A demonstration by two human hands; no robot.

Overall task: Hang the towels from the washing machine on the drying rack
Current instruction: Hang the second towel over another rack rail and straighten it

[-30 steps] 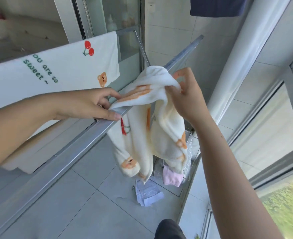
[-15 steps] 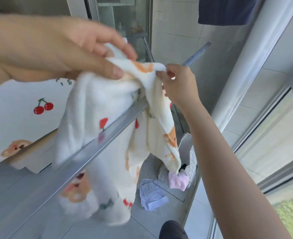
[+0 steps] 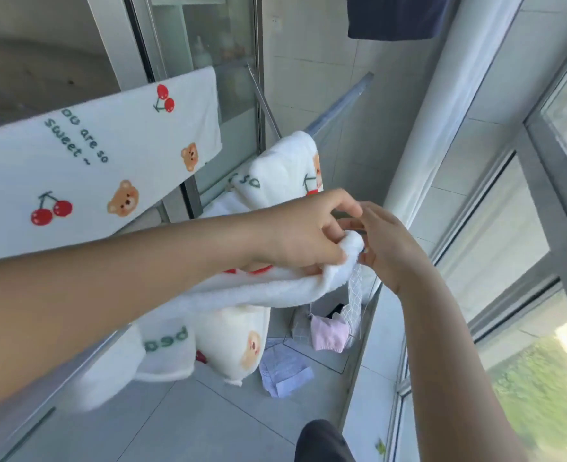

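A white towel [image 3: 275, 175] printed with cherries and bears lies bunched over the near rail of the drying rack [image 3: 349, 101], with folds hanging below it. My left hand [image 3: 295, 235] pinches a thick fold of this towel at the middle of the view. My right hand [image 3: 385, 245] meets it from the right, fingertips on the same fold's end. A second towel [image 3: 92, 161] of the same print hangs flat over the far rail at the left.
A wire basket [image 3: 355, 295] with a pink garment [image 3: 329, 335] stands on the floor under my hands. Paper [image 3: 285, 371] lies on the grey tiles beside it. A dark garment [image 3: 392, 18] hangs overhead. Windows run along the right, a glass door behind the rack.
The towel now drapes further over the rail. My left hand has dropped from high on the left to the middle, and both hands have come together on one fold.
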